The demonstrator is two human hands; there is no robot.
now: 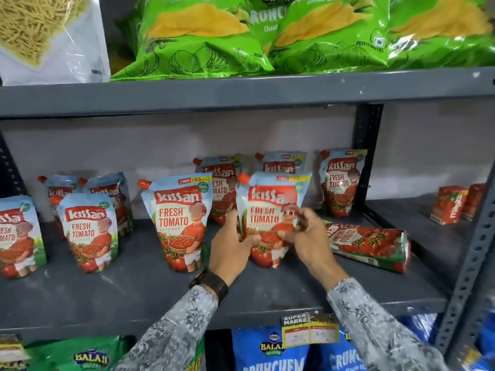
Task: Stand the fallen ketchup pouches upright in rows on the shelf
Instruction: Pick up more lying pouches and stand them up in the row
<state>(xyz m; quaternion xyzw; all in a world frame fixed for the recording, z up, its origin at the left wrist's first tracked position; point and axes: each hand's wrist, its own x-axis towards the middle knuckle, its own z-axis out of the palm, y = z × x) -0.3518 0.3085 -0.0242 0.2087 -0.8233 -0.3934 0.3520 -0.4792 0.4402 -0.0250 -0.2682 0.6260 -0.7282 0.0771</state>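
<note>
Several Kissan ketchup pouches stand upright on the grey shelf (pixel 112 295). One upright pouch (pixel 270 207) is held between both hands: my left hand (pixel 231 246) grips its lower left side and my right hand (pixel 310 236) its right edge. Another standing pouch (pixel 178 220) is just to its left. One pouch (pixel 369 243) lies fallen on its side at the right, close behind my right hand. Upright pouches (pixel 341 182) also stand in a back row.
A dark shelf upright (pixel 367 145) rises behind the pouches. Red cartons (pixel 450 204) sit on the neighbouring shelf at right. Green chip bags (pixel 214 36) fill the shelf above, blue and green bags the one below. A price tag (pixel 310 330) hangs on the front edge.
</note>
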